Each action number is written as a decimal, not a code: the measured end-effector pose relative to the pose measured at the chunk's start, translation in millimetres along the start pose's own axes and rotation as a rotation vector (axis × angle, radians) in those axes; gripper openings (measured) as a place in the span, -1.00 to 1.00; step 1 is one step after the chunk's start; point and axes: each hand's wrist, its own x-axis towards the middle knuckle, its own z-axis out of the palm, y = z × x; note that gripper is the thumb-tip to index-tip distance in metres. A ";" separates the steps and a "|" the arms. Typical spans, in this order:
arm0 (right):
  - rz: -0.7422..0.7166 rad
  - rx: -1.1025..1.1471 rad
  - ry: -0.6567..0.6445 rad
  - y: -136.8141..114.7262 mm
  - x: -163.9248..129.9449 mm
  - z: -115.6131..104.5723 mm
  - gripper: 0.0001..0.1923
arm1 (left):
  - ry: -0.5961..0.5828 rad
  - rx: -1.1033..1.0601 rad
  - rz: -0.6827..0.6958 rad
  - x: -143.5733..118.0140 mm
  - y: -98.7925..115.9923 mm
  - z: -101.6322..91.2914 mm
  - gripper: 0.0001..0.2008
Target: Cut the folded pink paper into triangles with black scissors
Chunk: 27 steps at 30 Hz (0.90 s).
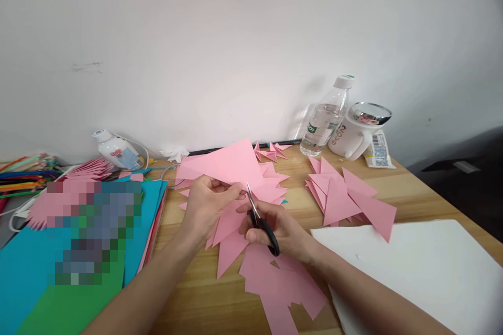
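Note:
My left hand [206, 204] pinches the near edge of a folded pink paper sheet [228, 165] and holds it up over the wooden table [196, 293]. My right hand [275, 230] grips small black-handled scissors [259, 220], their blades pointing up at the paper's edge right beside my left fingers. Pink paper offcuts [275, 282] lie on the table under both hands.
A pile of pink paper triangles [346, 196] lies to the right, a white sheet [412, 272] at the near right. Blue and green paper sheets [58, 298] lie at the left. A water bottle [324, 118], white mug [356, 133] and glue bottle [116, 152] stand by the wall.

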 end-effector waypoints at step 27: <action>0.001 -0.061 0.006 4.5 1.3 -0.5 -0.64 | 0.003 0.036 -0.021 -0.4 -4.7 1.6 -0.93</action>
